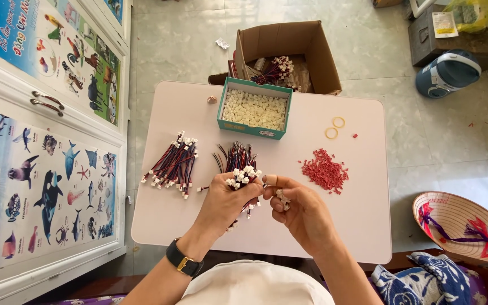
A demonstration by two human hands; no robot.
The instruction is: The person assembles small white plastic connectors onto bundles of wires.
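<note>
We look down on a pale pink surface (159,214) with rounded corners. Our left hand (224,200) is closed in a fist around a bundle of thin red and dark wires (243,176), held upright so that their small white plastic plugs cluster at the top. Our right hand (300,212) sits just beside it, the fingers curled around a few tiny white pieces (281,199), which look like loose plugs, though they are too small to be sure. The thumb and forefinger point toward the bundle's tips.

On the surface, to the left, lies a fan-shaped heap of the same wires with white ends (171,164). A second, darker bunch (234,155) lies just behind the left hand. To the right is a loose, grainy pile of small red bits (326,170). Farther back stands a teal cardboard tray (249,131), filled with small cream blocks, and near it two yellow rubber bands (335,127). Behind the surface, on the tiled floor, an open brown cardboard box (317,56) holds more wires.
</note>
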